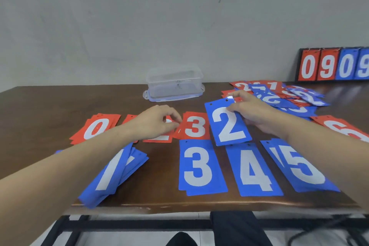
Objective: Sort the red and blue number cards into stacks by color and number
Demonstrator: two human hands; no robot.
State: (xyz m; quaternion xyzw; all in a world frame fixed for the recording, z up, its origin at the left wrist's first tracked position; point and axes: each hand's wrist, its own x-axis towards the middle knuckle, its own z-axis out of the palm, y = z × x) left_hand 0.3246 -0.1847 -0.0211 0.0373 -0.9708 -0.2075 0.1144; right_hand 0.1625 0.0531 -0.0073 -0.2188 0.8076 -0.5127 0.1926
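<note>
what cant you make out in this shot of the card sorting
Head view:
- Red card under the left hand: number hidden by hand and forearm.
- Unsorted pile: overlapping cards hide most numbers.
- Scoreboard: cut off at right edge.
- Red card, far right: partly behind the right forearm.

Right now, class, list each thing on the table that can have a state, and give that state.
Blue 2 card: lifted, pinched by the right hand.
Left hand: fingers curled at a red card.
Blue 3 stack: flat, face up.
Blue 1 stack: fanned, untidy.
Unsorted pile: jumbled.
Clear box: upside down on its lid.
</note>
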